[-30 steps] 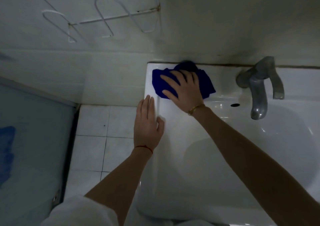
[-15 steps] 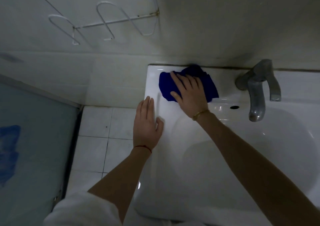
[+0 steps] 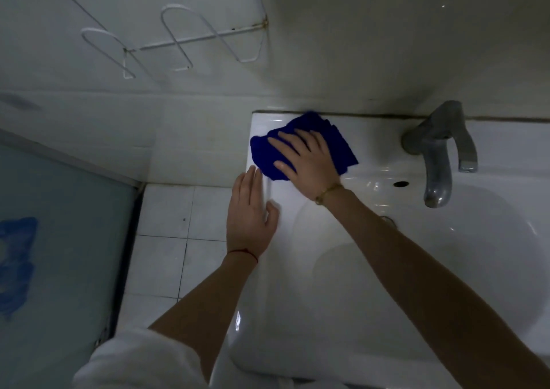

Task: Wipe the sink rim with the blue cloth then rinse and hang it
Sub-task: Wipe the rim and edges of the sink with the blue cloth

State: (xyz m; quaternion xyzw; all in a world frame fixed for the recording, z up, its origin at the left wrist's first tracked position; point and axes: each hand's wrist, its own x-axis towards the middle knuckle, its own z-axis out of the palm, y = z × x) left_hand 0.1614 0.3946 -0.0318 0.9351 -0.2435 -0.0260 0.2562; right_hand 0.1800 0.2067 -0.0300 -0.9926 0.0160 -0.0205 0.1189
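Both hands working: right hand [image 3: 309, 162], fingers flat, is pressing blue cloth [image 3: 342, 150] onto sink rim [image 3: 268, 123]; left hand [image 3: 250, 219], flat, is bracing me.

White sleeve [image 3: 140, 359], red wrist string [image 3: 242, 252], gold bracelet [image 3: 327, 193]

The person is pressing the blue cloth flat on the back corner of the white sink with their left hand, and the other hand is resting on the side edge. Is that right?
Not quite. It is the right hand that presses the crumpled blue cloth onto the back left corner of the white ceramic sink. The left hand is the one resting flat on the side edge. The head view shows this.
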